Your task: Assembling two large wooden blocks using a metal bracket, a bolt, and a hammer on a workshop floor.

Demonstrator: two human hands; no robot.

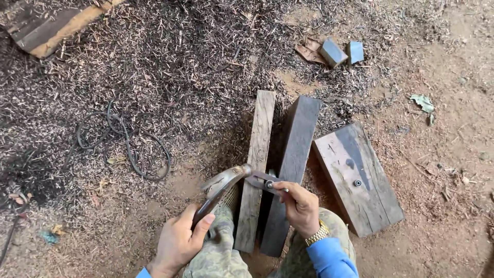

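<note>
I look down on my two hands over a dirt floor strewn with wood shavings. My left hand (180, 239) is wrapped shut around the low end of a curved metal tool (222, 186), a bowed frame that rises from the grip and arcs to the right. My right hand (300, 206) is pinched narrow, thumb and fingers closed on the flat metal arm at the tool's far end, where a small bolt shows. With one hand at each end the frame stays steady and level above the wood, and I judge that is why it is gripped this way.

The tool lies across the near end of a pale plank (256, 164), which runs away from me between my knees in camouflage trousers. Just beside it on the right, touching or nearly so, lies a darker plank (293, 164), running the same way. Both lie lengthwise toward me, so their near ends fall under my hands. A thicker, wider block (357, 177) sits just to the right of those, angled, with a small round metal piece on its upper face.

Well apart, on the left, a dark cable (126, 139) loops over the shavings. Far ahead lie two small grey blocks (340, 51), and a board (51, 28) pokes in at the top left corner.
</note>
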